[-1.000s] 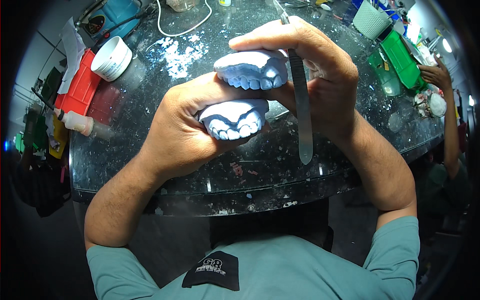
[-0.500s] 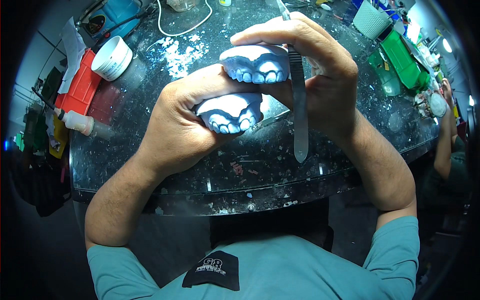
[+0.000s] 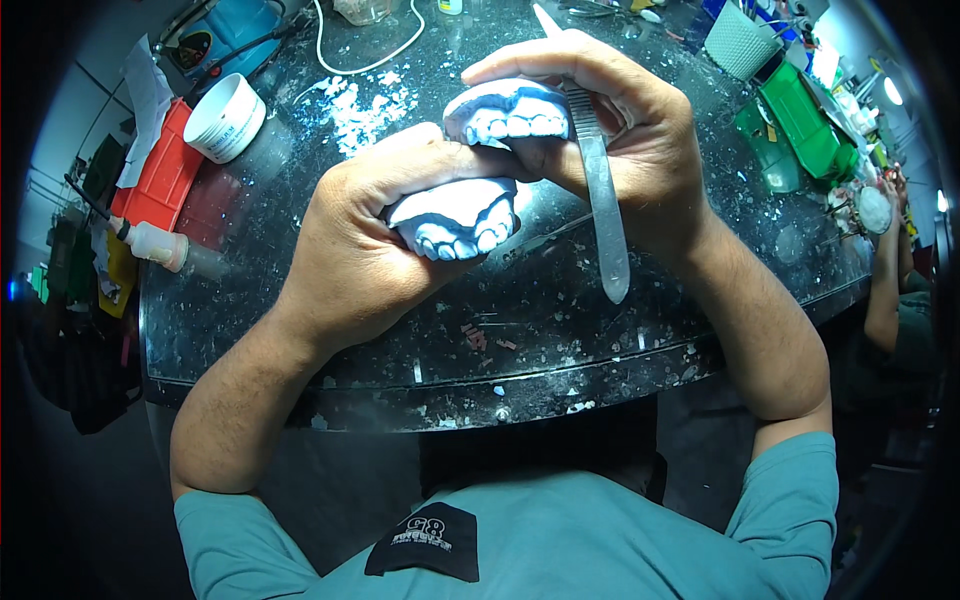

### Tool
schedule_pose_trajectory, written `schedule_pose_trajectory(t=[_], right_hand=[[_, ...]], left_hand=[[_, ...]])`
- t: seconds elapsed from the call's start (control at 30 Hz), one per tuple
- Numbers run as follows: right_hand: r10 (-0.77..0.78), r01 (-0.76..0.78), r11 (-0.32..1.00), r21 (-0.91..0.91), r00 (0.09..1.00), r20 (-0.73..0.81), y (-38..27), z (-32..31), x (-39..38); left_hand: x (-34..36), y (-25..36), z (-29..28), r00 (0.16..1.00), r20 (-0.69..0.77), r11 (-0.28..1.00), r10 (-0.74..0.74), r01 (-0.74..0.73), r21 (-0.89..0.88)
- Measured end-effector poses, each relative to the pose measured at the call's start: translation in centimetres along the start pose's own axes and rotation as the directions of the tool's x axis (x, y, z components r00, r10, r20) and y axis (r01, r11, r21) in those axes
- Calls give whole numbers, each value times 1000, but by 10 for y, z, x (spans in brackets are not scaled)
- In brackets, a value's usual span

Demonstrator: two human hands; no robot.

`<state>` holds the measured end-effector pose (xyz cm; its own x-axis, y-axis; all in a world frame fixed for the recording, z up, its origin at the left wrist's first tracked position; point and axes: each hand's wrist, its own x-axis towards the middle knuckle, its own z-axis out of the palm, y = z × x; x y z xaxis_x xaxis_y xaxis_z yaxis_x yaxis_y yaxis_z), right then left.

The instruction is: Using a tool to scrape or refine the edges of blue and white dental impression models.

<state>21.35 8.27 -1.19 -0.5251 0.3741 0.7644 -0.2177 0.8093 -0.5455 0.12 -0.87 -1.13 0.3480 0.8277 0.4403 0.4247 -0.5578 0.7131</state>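
Left hand [image 3: 350, 215] grips a white toothed plaster cast [image 3: 452, 212]; right hand [image 3: 648, 150], at two o'clock, another cast [image 3: 512, 108] and slim grey, seemingly metal knife [image 3: 603, 200].

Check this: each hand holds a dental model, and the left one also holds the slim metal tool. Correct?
No: in the head view, the right hand holds the slim metal tool, not the left hand; each does hold a dental model.

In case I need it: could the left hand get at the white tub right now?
Probably not as is: the left hand holds a dental model, though the tabletop toward the white tub looks unobstructed.
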Motion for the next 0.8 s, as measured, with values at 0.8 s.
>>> schedule_pose_trajectory(t=[0.8], right_hand=[[185,-182,901,395,982,32,9,-7,2]], left_hand=[[10,-9,-3,995,-95,996,31,-39,-85]])
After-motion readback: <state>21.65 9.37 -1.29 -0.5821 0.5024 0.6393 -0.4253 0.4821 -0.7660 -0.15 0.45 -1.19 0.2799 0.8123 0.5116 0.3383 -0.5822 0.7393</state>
